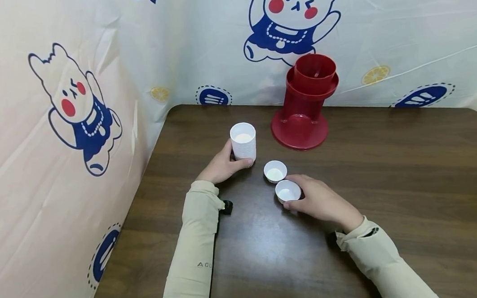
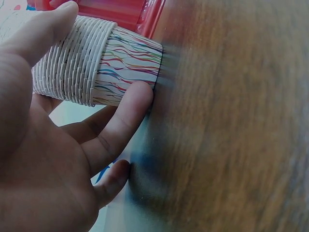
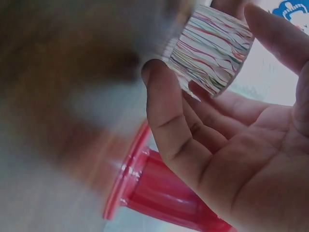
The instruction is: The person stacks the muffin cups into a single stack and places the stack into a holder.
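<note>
A tall stack of nested white paper cups (image 1: pixel 244 149) stands upright on the table, and my left hand (image 1: pixel 220 165) grips it low from the left side. In the left wrist view the stacked rims (image 2: pixel 72 60) show above the lowest cup's coloured wavy lines. My right hand (image 1: pixel 320 201) holds a single paper cup (image 1: pixel 288 191) between thumb and fingers. The same wavy pattern covers that cup's side (image 3: pixel 212 50) in the right wrist view. Just behind it, another paper cup (image 1: pixel 275 171) stands mouth up, very close to the held one.
A red plastic tube-shaped stand (image 1: pixel 303 105) with a round base rises at the back of the brown wooden table (image 1: pixel 406 180). Printed cartoon cloth (image 1: pixel 201 47) hangs behind and along the left side.
</note>
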Demonstrator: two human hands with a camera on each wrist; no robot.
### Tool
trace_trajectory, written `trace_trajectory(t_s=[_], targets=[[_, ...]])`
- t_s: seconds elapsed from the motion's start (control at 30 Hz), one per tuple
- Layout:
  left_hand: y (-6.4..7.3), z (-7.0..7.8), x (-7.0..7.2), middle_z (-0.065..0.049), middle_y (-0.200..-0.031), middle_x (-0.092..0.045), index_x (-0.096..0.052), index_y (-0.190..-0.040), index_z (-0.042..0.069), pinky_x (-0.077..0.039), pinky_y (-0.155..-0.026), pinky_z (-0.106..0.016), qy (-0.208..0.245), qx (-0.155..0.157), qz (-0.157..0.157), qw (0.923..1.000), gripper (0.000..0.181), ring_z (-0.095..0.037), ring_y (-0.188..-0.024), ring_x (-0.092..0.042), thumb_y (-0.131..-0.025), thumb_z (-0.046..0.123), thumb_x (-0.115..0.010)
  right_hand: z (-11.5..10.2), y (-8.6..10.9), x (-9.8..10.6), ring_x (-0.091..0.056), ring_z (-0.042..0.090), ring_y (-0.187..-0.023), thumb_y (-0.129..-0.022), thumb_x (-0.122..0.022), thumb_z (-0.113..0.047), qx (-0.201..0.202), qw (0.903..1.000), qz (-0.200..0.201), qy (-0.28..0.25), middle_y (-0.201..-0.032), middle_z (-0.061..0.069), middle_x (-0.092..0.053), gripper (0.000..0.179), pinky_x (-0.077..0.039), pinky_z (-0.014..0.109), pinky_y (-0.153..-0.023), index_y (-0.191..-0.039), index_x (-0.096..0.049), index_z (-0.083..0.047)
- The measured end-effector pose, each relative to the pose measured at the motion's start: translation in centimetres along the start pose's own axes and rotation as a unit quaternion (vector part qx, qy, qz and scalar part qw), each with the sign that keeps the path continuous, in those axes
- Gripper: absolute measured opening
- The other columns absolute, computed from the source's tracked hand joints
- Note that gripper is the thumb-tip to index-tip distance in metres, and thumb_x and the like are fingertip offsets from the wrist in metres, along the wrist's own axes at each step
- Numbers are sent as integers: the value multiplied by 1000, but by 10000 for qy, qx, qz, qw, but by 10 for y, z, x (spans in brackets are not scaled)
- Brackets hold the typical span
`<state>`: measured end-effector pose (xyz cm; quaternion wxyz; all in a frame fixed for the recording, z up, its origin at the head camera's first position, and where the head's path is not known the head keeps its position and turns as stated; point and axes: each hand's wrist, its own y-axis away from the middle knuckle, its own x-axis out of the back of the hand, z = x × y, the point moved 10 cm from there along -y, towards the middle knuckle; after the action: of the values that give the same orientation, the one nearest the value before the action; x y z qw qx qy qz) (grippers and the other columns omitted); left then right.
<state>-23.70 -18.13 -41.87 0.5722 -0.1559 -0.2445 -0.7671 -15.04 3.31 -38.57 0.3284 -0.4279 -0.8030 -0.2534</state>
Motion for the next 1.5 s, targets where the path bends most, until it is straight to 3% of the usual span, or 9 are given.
trace_trajectory(t_s=[0.23, 0.47, 0.8, 1.03, 1.5], targets=[[2, -2, 2, -6, -147, -45, -24, -157, 24, -32, -112, -48, -3, 35, 26, 10000, 88, -26, -134, -43, -89, 44, -77, -7, 4, 17, -60, 22, -99, -87, -79, -21, 195, 9992, -31, -352, -116, 6, -66, 57, -49, 44, -87, -137, -58, -5], [3, -5, 4, -6, -147, -45, -22, -157, 25, -31, -112, -49, 15, 48, 26, 10000, 90, -26, -134, -42, -89, 44, -77, -11, 2, 30, -61, 23, -102, -85, -81, -11, 377, 9915, 358, -1190, -132, 11, -57, 65, -54, 45, -87, -143, -53, -4], [2, -7, 3, -5, -146, -46, -24, -156, 25, -32, -112, -48, 29, 8, 44, 10000, 88, -26, -133, -43, -89, 44, -77, -15, -2, 40, -61, 25, -102, -87, -82, -16, 390, 9848, 539, -1603, -134, 9, -56, 67, -52, 49, -89, -146, -51, -8], [3, -6, 1, -5, -145, -47, -25, -155, 26, -32, -111, -47, -10, -13, 40, 10000, 86, -25, -132, -44, -89, 44, -77, -20, -15, 50, -61, 26, -97, -87, -82, -14, 313, 9803, 747, -1804, -127, 11, -60, 67, -53, 36, -85, -146, -51, -10], [1, -3, -1, -4, -144, -48, -26, -156, 28, -35, -109, -47, 193, -43, 3, 9998, 88, -24, -130, -46, -87, 45, -79, -49, -56, 72, -59, 26, -100, -86, -79, -6, 694, 9610, 1229, -2380, -125, 10, -58, 61, -52, 36, -87, -141, -51, -8]])
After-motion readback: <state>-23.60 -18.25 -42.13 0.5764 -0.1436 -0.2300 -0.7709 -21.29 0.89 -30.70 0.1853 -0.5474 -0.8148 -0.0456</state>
